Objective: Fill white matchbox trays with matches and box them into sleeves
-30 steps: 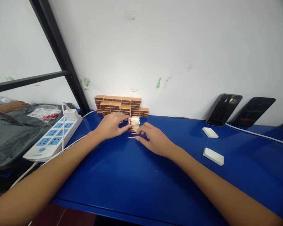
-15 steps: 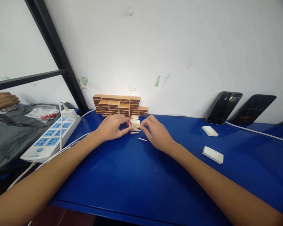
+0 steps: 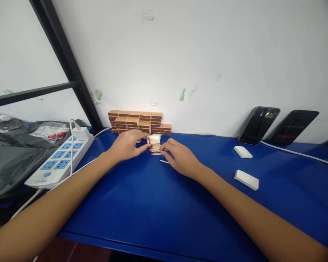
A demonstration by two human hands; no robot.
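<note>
Matches point(image 3: 155, 148) with red heads lie in a stack on the blue table, heads to the left. At the top of the stack sits a small white matchbox tray point(image 3: 148, 139), partly covered by matches. My left hand point(image 3: 127, 146) has its thumb and fingers closed about the tray's left end. At the matches' right ends is my right hand point(image 3: 179, 155), thumb and fingertips pinched together; what they hold is hidden. A single loose match point(image 3: 164, 161) lies just below, partly behind the right fingers.
Stacked matchboxes point(image 3: 139, 115) stand against the wall behind. Two white trays point(image 3: 246, 180) lie at the right, near two phones point(image 3: 259, 125) leaning on the wall. A power strip point(image 3: 60, 156) with cables and a dark plastic bag point(image 3: 8, 156) are at left.
My right hand has moved slightly down and left, off the tray's right end to the matches' lower ends. Another person's hand at far left has gone out of view.
</note>
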